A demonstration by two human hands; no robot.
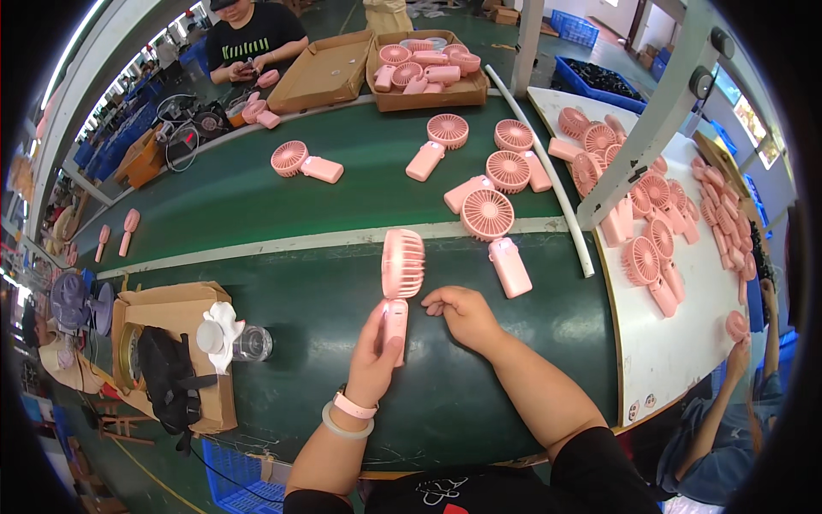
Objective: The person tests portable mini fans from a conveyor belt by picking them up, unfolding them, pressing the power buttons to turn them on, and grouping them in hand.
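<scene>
Left hand (374,343) is closed around the handle of a pink handheld fan (402,265), the thumb laid over the lower part of the handle. The grip appears secure. Right hand (467,319) is partly curled and stands just to the right of the held fan, not touching it; its palm is hidden, so whether it contains anything small cannot be told.

Step in hand, as judged: the fan is being held up for handling or a check. The next move would call for a steady left grip and, should the right hand assist, a short reach leftward to the handle or head without pressing on the grille.

Position of the fan: its handle lies within the left hand, and its round head rises directly beyond that hand, upright and turned nearly edge-on. The dark green work surface (300,411) lies beneath both hands.

Nearest other item of the same kind: a loose pink fan (512,268) lying beyond the right hand and slightly to its right, well apart from the held one. Farther to the right of the right hand, a white board (599,377) bears a pile of fans (655,193). To the left of the left hand, a clear jar (254,343) stands near a cardboard tray (224,390)
</scene>
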